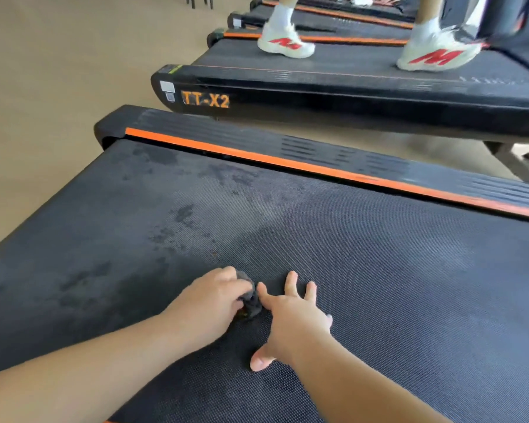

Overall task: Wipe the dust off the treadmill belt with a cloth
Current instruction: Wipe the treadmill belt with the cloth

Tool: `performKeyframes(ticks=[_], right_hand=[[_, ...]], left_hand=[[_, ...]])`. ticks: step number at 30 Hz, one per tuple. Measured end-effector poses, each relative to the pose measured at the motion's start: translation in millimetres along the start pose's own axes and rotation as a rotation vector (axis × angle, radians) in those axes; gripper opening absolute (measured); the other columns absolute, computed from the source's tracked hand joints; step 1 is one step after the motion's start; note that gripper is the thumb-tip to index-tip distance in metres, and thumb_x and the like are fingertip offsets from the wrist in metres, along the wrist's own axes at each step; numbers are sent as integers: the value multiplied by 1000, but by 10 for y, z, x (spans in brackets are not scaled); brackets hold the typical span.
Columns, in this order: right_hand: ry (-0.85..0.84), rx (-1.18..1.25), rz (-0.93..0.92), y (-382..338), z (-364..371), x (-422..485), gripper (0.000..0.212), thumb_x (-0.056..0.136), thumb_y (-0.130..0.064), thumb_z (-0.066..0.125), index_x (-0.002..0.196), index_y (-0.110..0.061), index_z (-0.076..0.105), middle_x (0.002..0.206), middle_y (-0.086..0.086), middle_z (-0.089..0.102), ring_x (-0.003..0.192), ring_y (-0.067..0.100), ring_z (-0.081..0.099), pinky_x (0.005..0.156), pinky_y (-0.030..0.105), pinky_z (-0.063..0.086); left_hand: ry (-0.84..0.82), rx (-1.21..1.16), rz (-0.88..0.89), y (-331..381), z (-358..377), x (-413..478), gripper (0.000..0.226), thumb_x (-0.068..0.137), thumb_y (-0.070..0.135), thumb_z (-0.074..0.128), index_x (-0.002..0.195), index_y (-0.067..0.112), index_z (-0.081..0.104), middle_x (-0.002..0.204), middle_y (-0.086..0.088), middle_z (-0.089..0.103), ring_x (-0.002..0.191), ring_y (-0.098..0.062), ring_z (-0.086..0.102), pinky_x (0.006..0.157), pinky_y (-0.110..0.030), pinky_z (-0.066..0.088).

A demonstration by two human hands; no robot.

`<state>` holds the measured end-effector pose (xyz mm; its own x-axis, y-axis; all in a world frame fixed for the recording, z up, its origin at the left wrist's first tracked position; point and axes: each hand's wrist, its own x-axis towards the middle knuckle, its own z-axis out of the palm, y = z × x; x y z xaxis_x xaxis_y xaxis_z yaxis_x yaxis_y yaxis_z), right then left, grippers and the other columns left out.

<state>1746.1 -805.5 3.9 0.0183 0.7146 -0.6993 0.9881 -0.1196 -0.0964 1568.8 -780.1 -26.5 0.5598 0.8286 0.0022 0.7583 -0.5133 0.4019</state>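
right hand [290, 319] flat, fingers splayed, palm down on treadmill belt [409, 285], grips nothing | left hand [214, 297] curled over bunched dark cloth [252, 297], pinning it to belt mid-width, just beside right fingertips | orange side rail [287, 161] beyond | next treadmill [318, 87]: person walking in white sneakers [437, 53]

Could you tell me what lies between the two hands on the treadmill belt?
In the head view, a bunched dark cloth lies between the left hand and right hand, on the belt.
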Motion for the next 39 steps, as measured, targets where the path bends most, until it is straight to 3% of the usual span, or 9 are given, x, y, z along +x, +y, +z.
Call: performKeyframes(ticks=[3,7,13,19,24,26,30,36,39], right_hand=[[-34,5,2,-1,-24,20,139,65,-48,95,156,-57,-11,163,4,-40,151,45,-29,113,80,17],[-29,-22,7,5,-33,8,140,64,-49,95,156,-55,-11,164,6,-38,152,47,-26,113,78,23],[-12,-25,3,9,-23,10,140,65,-51,94,156,-54,-12,165,5,-37,153,47,-24,113,76,25],[-31,-26,26,0,-59,-10,140,64,-51,94,156,-56,-10,165,3,-36,153,46,-24,113,77,27],[-5,-24,41,-22,-43,-26,140,61,-55,94,155,-59,-9,166,0,-34,154,43,-22,113,74,30],[-4,-14,39,-22,-40,-36,139,61,-55,94,155,-60,-9,166,-1,-34,154,43,-22,114,73,30],[20,-11,25,-12,-31,-61,139,60,-55,93,155,-60,-8,167,-1,-31,155,42,-20,111,72,35],[31,-21,17,-21,-41,-84,139,60,-57,93,155,-60,-9,167,-1,-31,155,42,-19,113,70,36],[24,-30,14,-21,-44,-78,140,60,-58,92,155,-60,-11,167,-1,-32,155,42,-20,113,70,35]], left_hand=[[80,182,-73,-398,-135,161,14,95,20,55,84,25,49,80,7,35,78,-15,40,59,-39,42],[238,109,-270,-414,-179,260,11,89,13,61,80,18,57,76,3,40,67,-23,46,59,-36,38],[49,-3,73,-141,-31,53,9,91,30,60,86,31,53,83,13,41,79,-8,47,65,-33,44],[262,126,-378,-644,-291,62,10,93,15,58,98,14,67,87,-1,49,80,-28,54,69,-40,45],[-1,-68,21,19,-93,-278,12,99,25,55,105,22,64,93,5,47,86,-13,47,76,-35,46],[15,30,-11,-257,-202,-197,12,100,25,51,98,17,59,89,3,43,80,-16,44,72,-41,46],[182,139,-330,-638,-334,-100,12,96,15,53,85,13,53,87,-3,43,73,-25,48,70,-47,48],[-26,-46,19,58,-121,-289,8,96,25,53,99,26,60,94,5,46,85,-18,50,72,-36,45],[95,52,-127,-424,-280,-117,4,95,21,53,92,21,56,91,2,44,81,-24,50,71,-41,46]])
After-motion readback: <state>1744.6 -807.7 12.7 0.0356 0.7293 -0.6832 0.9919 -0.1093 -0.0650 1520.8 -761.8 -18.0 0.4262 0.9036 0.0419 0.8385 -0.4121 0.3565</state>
